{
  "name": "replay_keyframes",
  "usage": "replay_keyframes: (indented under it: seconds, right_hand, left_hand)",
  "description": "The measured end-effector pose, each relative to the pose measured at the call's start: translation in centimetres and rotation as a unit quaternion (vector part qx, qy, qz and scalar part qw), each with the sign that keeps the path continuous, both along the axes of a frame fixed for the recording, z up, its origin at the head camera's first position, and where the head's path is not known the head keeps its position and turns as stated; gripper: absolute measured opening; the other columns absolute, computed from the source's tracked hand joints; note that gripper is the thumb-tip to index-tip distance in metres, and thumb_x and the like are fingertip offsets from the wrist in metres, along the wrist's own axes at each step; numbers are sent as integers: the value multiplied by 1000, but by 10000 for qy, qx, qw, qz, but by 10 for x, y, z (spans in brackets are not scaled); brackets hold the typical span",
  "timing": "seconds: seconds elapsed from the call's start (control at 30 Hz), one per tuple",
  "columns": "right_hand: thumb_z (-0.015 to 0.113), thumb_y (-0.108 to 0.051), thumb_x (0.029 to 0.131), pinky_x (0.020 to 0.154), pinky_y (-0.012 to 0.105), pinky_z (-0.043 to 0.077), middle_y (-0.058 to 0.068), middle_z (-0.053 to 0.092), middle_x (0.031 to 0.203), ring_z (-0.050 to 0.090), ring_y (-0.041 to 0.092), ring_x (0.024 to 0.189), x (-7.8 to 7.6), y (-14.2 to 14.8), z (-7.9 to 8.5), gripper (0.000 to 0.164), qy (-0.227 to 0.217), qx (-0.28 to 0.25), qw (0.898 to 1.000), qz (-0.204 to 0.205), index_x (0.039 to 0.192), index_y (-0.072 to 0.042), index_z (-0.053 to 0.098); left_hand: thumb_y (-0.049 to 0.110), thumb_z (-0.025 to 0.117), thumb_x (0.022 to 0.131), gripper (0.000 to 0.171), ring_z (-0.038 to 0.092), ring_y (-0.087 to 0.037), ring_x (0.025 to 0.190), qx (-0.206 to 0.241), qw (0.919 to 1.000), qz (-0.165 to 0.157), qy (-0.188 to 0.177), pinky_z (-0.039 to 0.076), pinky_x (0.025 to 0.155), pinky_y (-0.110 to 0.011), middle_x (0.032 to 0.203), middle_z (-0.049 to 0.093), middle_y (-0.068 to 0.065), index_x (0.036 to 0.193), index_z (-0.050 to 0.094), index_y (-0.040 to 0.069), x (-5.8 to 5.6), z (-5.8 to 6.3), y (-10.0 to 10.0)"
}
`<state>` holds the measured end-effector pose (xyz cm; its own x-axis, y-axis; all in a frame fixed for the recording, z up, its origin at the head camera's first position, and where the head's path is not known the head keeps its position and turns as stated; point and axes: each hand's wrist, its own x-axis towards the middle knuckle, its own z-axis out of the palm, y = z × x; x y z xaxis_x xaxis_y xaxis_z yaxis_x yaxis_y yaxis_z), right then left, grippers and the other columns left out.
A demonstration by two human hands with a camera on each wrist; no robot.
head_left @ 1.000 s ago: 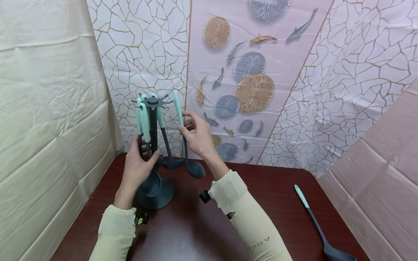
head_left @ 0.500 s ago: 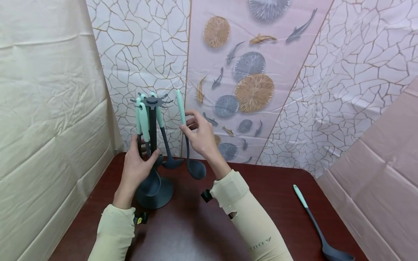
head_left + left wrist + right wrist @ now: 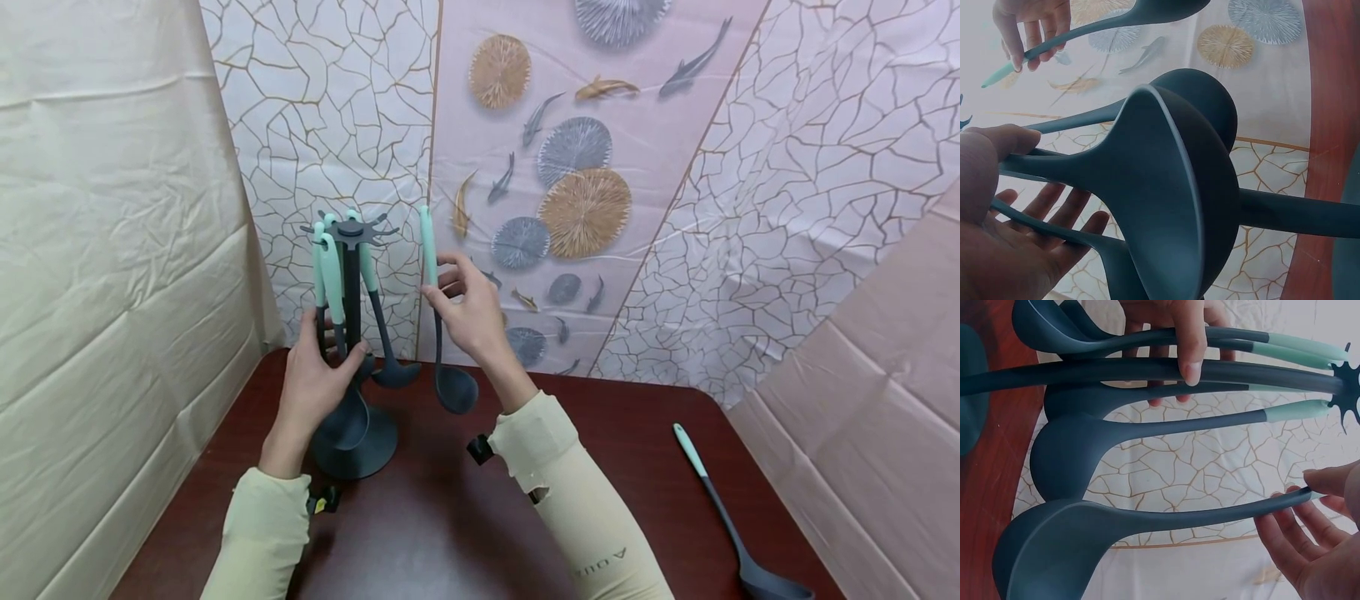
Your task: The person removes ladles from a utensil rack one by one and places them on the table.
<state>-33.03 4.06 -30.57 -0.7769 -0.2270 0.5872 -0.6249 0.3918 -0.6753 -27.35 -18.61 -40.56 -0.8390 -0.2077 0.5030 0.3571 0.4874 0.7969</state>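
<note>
Ladle (image 3: 456, 390), dark-grey, mint-handled, is hanging pinched in my right hand (image 3: 472, 315), left hand (image 3: 311, 385) gripping a grey, star-topped stand (image 3: 352, 300) near the red table's (image 3: 600, 437) far-left corner.

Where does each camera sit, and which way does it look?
Head: on the head, looking forward and down at the stand; left hand, right hand and sleeves show.
Left wrist: on that wrist, facing the hanging utensils; both hands show.
Right wrist: on that wrist, facing the stand; both hands show.
Both wrist views share the held utensil.
</note>
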Motion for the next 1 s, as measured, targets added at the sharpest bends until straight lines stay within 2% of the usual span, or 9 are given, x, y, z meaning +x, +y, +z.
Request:
replay_keyframes:
  seconds: [0.3, 0.63, 1.0]
  right_hand:
    - [76, -13, 99, 63, 36, 56, 6, 71, 97, 71, 19, 82, -3, 7, -1, 37, 15, -163, 9999, 3, 135, -16, 65]
    - [77, -10, 98, 68, 36, 61, 8, 69, 99, 72, 21, 84, -5, 24, 2, 45, 47, -193, 9996, -188, 140, -14, 63]
    - [78, -9, 96, 70, 39, 61, 8, 67, 94, 72, 23, 81, -9, 36, 1, 50, 313, -175, 9989, -298, 144, -16, 62]
  left_hand:
    - [34, 74, 100, 73, 66, -43, 119, 5, 10000, 7, 1, 53, 99, -66, 133, 61, -24, 157, 35, 7, -1, 0, 0]
    - [32, 75, 100, 74, 66, -43, 118, 28, 10000, 21, 5, 54, 98, -65, 133, 61, -23, 157, 35, 9, -3, 0, 1]
    - [32, 75, 100, 73, 67, -43, 117, 26, 10000, 56, -27, 54, 98, -66, 131, 62, -24, 156, 36, 8, -2, -1, 1]
